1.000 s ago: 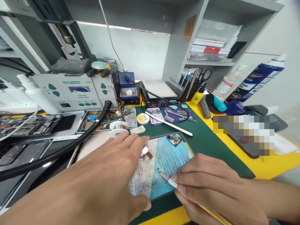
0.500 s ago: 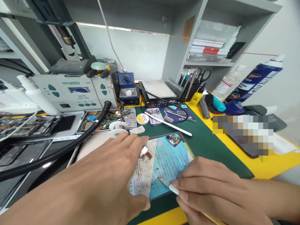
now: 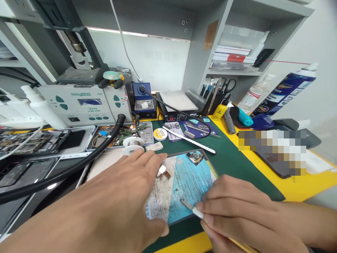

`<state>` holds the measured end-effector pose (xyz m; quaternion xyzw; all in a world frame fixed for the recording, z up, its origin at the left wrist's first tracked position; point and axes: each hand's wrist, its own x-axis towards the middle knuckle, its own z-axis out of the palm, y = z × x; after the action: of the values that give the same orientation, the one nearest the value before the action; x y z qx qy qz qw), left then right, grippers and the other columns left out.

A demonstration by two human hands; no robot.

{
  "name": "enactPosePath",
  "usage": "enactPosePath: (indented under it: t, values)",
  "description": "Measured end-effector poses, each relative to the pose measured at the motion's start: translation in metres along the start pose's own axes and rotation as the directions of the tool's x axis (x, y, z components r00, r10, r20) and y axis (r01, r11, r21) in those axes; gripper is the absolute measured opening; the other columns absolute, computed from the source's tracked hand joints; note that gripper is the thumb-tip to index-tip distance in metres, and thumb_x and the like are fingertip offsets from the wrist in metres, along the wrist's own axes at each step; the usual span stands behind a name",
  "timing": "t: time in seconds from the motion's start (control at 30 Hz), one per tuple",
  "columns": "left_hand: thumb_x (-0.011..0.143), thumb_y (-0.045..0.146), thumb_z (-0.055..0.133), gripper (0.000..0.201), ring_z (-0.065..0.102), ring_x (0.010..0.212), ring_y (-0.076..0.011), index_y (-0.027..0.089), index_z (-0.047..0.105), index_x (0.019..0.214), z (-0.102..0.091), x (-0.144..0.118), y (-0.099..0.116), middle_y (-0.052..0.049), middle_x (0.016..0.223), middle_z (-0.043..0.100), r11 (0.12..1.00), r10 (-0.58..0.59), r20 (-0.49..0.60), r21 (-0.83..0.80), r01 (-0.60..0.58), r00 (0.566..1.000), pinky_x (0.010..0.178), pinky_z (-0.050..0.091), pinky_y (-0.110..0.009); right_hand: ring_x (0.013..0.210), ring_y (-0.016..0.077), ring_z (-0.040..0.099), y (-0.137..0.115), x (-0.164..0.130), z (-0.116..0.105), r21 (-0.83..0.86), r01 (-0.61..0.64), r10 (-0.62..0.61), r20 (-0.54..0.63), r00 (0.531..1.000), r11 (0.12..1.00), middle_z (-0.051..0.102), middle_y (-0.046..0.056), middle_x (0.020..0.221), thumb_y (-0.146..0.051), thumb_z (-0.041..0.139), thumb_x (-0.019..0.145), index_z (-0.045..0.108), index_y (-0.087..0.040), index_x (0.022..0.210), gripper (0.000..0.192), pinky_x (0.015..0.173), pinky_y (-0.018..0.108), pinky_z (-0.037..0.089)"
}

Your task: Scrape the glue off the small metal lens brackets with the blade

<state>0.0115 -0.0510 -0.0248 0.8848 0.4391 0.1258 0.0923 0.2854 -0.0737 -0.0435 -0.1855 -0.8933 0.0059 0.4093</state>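
A flat, worn blue-and-white printed board [image 3: 189, 175] with a grey rim lies in front of me. My left hand [image 3: 126, 182] is spread over its left side, fingers stretched out and thumb apart at the near edge. Pinched in my right hand [image 3: 231, 207] is a slim craft knife [image 3: 198, 213] with a white neck and a narrow metal blade. Its tip points left, at or just over a shiny, scuffed patch on the blue area; contact cannot be made out. Small brown and white pieces [image 3: 163, 173] lie beside my left fingertips. A phone camera module [image 3: 196, 157] sits at the far corner.
Behind the board are a white stick [image 3: 189, 140], a solder spool [image 3: 133, 143], a round yellow-white tin [image 3: 160, 134] and a tray of circuit boards [image 3: 142, 131]. A black hose [image 3: 86, 160] crosses the left side. A dark phone [image 3: 272, 163] lies at right.
My right hand and the knife have shifted slightly to the right, the blade tip sliding a short way along the scuffed patch. My left hand stays in place.
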Motion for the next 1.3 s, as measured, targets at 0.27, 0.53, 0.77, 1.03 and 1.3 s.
enactPosePath:
  t: [0.27,0.53,0.77,1.03,1.3]
  values:
    - [0.070,0.052,0.080,0.080,0.069,0.119,-0.0363,0.037,0.052,0.143,-0.0003,0.0027,0.0046,-0.004,0.130,0.071,1.000,-0.008,-0.001,-0.028,0.008,1.000,0.098,0.056,-0.046,0.067,0.0149,0.076,-0.0011,0.0020,-0.0008,-0.044,-0.006,0.007,0.032,0.999,0.999,0.080,0.005,0.075,0.000,0.069,0.082,0.073,-0.014,0.081,0.015,0.061,0.025,0.064]
    - [0.071,0.053,0.077,0.077,0.070,0.118,-0.0353,0.039,0.052,0.142,-0.0012,0.0009,0.0051,-0.002,0.129,0.072,1.000,-0.007,-0.021,-0.031,0.006,1.000,0.097,0.055,-0.046,0.066,0.0152,0.076,0.0002,0.0026,0.0002,-0.048,-0.021,0.023,0.032,0.999,0.999,0.080,0.005,0.075,0.002,0.071,0.078,0.073,-0.014,0.081,0.016,0.061,0.024,0.064]
    - [0.068,0.052,0.081,0.079,0.071,0.115,-0.0359,0.039,0.052,0.140,-0.0005,0.0012,0.0053,-0.004,0.127,0.072,1.000,0.003,-0.032,-0.015,-0.004,0.999,0.096,0.057,-0.047,0.062,0.0144,0.074,-0.0016,0.0004,0.0011,-0.007,-0.041,0.040,-0.035,0.999,0.999,0.077,0.005,0.070,0.006,0.068,0.073,0.073,-0.011,0.078,0.019,0.060,0.024,0.062]
    - [0.070,0.054,0.080,0.079,0.070,0.118,-0.0377,0.038,0.052,0.142,-0.0002,0.0027,0.0049,-0.005,0.130,0.072,1.000,0.002,-0.023,-0.019,-0.002,1.000,0.097,0.056,-0.049,0.061,0.0155,0.074,-0.0014,0.0009,0.0039,0.002,-0.070,0.070,-0.047,0.996,0.998,0.077,0.004,0.070,0.003,0.068,0.077,0.073,-0.014,0.083,0.019,0.057,0.026,0.062]
    - [0.071,0.055,0.077,0.082,0.070,0.118,-0.0350,0.039,0.049,0.146,0.0000,0.0018,0.0031,-0.002,0.130,0.072,1.000,0.003,-0.018,-0.019,-0.003,1.000,0.098,0.057,-0.045,0.063,0.0157,0.075,-0.0011,0.0026,0.0019,-0.026,-0.025,0.026,0.020,0.999,0.999,0.079,0.005,0.072,0.005,0.070,0.076,0.073,-0.013,0.079,0.018,0.059,0.026,0.063]
